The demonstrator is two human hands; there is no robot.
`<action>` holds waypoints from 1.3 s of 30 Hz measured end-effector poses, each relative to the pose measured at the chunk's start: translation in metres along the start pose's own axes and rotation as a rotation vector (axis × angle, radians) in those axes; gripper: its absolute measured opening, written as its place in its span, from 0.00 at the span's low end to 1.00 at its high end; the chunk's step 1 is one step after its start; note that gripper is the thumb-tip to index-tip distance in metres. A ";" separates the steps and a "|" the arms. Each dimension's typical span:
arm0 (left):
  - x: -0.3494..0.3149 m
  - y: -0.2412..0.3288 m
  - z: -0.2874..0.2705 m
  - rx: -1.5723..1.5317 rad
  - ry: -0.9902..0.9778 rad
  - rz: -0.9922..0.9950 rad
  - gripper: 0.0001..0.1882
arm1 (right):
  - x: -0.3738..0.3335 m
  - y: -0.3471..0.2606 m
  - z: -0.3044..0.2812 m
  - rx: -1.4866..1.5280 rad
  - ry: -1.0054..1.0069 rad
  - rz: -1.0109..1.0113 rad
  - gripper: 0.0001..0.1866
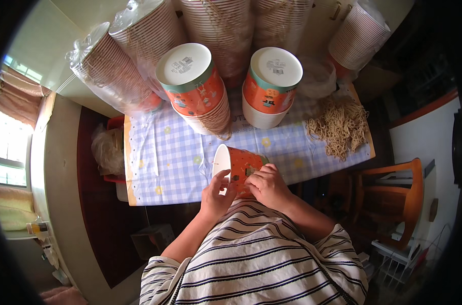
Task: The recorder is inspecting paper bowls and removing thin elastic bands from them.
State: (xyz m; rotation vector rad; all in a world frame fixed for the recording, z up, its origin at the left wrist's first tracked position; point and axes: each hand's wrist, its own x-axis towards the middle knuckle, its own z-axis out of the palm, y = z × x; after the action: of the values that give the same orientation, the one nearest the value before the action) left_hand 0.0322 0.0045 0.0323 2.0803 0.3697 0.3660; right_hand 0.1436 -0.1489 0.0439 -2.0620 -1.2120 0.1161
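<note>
An orange paper bucket (243,161) with printed figures lies on its side at the table's near edge, close to my body. Its white mouth faces left and its green-banded end points right. My left hand (218,195) is at the rim, thumb and fingers closed around the edge. With bent fingers, my right hand (268,187) grips the bucket's side near the base. Whether a thin string lies under those fingertips cannot be made out. Beyond it stand two upside-down stacks of the same buckets, a left stack (192,96) and a right stack (270,99).
A heap of tan strings (340,127) sits on the right of the checked tablecloth (177,175). Tall bagged stacks of buckets (213,30) line the back. A wooden chair (393,203) stands to the right, and a window (9,147) is at the left.
</note>
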 end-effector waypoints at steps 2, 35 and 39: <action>-0.001 -0.001 0.000 -0.005 -0.022 -0.047 0.24 | 0.000 0.000 0.000 0.002 -0.004 0.001 0.04; 0.001 0.013 0.003 -0.010 -0.055 -0.023 0.23 | -0.004 -0.005 0.008 0.100 0.022 -0.031 0.06; -0.001 0.014 0.002 -0.006 -0.066 -0.004 0.23 | -0.005 -0.004 0.007 0.099 0.003 -0.013 0.05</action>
State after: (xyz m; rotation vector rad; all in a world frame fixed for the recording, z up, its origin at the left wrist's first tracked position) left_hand 0.0335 -0.0043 0.0429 2.0800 0.3335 0.2948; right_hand 0.1353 -0.1481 0.0401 -1.9678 -1.1941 0.1639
